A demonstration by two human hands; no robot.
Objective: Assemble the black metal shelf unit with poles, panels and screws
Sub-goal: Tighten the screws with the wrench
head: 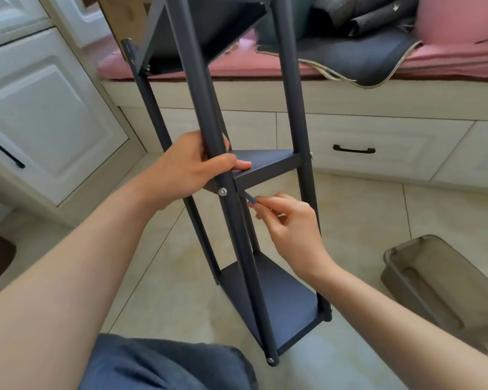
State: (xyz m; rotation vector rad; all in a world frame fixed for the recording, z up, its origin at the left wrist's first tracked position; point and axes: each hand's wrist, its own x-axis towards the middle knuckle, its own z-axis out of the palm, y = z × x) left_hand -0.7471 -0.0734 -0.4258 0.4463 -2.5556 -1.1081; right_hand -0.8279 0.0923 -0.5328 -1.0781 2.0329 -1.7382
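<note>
Just right of the screw [223,191], the right hand [290,226] pinched a small key [250,197] (slanting up-left); left hand [189,167] gripped the pole [209,108].

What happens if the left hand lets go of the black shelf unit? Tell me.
The shelf unit looks tall and narrow, so it may tip. It probably stays stiff: screws already pin panels to poles. The left hand grips a pole, apparently steadying it.

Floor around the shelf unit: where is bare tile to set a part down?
Bare floor tile lies between the shelf unit, the drawer fronts and the grey plastic bin. More lies left, toward the white cabinet. It is crowded at the near pole, where both hands work.
</note>
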